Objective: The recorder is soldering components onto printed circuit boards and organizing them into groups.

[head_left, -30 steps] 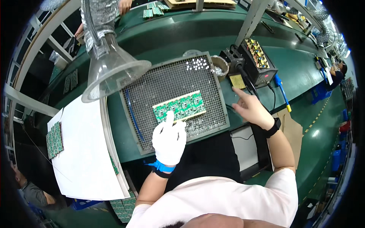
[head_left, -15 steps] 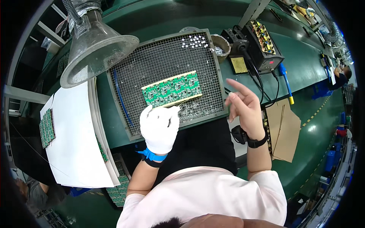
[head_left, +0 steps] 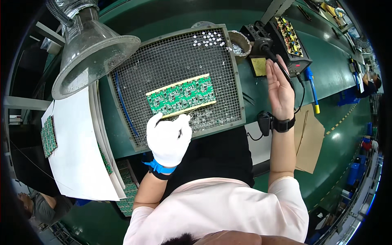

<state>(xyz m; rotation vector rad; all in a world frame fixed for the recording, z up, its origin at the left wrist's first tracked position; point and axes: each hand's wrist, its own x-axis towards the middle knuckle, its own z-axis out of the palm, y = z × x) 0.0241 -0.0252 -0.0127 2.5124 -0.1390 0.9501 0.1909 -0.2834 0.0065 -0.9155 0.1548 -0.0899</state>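
A green circuit board panel (head_left: 181, 94) with yellow strips along its long edges lies on a metal mesh tray (head_left: 241, 92). My left hand (head_left: 168, 139), in a white glove with a blue wrist strap, is closed at the panel's near edge. A thin solder wire seems to stick out from its fingertips, though it is hard to make out. My right hand (head_left: 281, 92) is bare, with a black band at the wrist. Its fingers are stretched out beside the black handle of a soldering iron (head_left: 274, 56) resting in its stand (head_left: 255, 36); no grip on the handle shows.
Small white round parts (head_left: 210, 38) sit at the tray's far right corner, by a round pot (head_left: 241, 43). A soldering station (head_left: 300, 65) stands behind my right hand. A lamp-shaped hood (head_left: 96, 61) hangs at left above white sheets (head_left: 77, 143). A blue strip (head_left: 122, 102) lies on the tray.
My right hand has moved away and right from beside the tray to the soldering iron's handle, its fingers straightening. My left hand stays near the panel's edge. The whole view has shifted slightly.
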